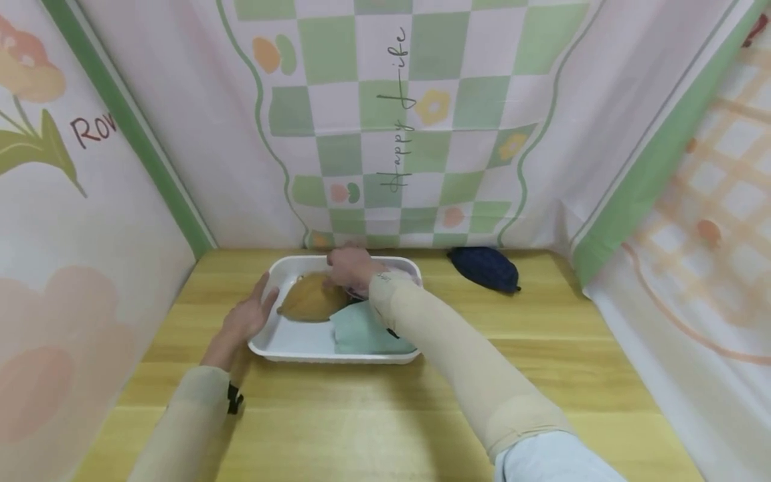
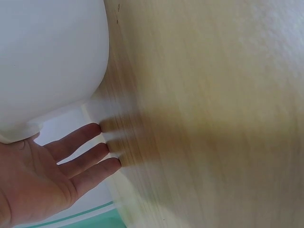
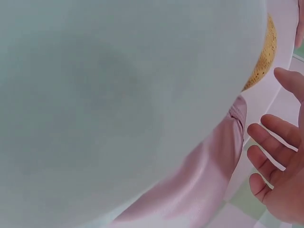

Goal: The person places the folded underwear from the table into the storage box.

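Observation:
My left hand (image 1: 245, 318) rests at the left rim of a white tray (image 1: 292, 349). Its fingers reach straight down the tray's outer side in the left wrist view. Over the tray's far side is my right hand (image 1: 351, 268); in the right wrist view its fingers are spread, with nothing between them. Inside the tray lie a mustard-yellow, leaf-shaped fabric item (image 1: 310, 298), a pale green folded fabric item (image 1: 367, 331) and a shiny pink fabric item (image 3: 209, 161). The right forearm partly hides the tray's right side.
A dark blue, leaf-shaped fabric item (image 1: 484, 269) lies on the wooden table (image 1: 337, 422), right of the tray. A printed curtain (image 1: 391, 147) hangs behind the table's back edge, with more patterned cloth at both sides.

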`<state>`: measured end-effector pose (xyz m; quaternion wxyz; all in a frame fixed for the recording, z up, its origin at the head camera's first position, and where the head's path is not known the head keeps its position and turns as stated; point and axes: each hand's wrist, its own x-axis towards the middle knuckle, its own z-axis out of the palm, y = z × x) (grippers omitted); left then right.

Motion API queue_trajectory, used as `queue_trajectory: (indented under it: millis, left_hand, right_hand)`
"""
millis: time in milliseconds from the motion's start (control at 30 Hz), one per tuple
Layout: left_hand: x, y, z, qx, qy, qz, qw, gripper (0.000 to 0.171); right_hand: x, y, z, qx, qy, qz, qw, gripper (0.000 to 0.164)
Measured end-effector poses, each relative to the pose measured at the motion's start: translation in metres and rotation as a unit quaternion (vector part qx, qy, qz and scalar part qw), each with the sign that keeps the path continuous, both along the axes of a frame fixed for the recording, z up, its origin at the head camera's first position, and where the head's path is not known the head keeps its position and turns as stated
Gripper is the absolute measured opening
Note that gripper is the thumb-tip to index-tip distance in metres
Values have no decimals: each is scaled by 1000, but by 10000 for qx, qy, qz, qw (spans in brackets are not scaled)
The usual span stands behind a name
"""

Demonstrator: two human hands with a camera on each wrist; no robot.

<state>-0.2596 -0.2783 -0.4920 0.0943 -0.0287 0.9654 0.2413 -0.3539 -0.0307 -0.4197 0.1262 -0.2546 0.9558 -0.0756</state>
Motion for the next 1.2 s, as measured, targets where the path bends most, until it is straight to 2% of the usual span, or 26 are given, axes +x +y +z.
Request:
queue_trajectory:
  millis: [267, 500, 800, 1200]
  left_hand:
    - [3, -1, -3, -4, -43, 4, 10000, 79]
    - [4, -2, -3, -35, -45, 9, 10000, 80]
    - [5, -1, 0, -36, -15, 20, 10000, 81]
    - [5, 2, -2, -87, 46, -60, 9999, 83]
  right_hand:
    - [1, 9, -1, -82, 224, 59, 9997, 51]
    - [4, 16, 3, -594, 298, 88, 9978, 48]
    - [15, 20, 22, -1197, -232, -108, 9925, 47]
    - [17, 34, 30, -1383, -100, 253, 9900, 45]
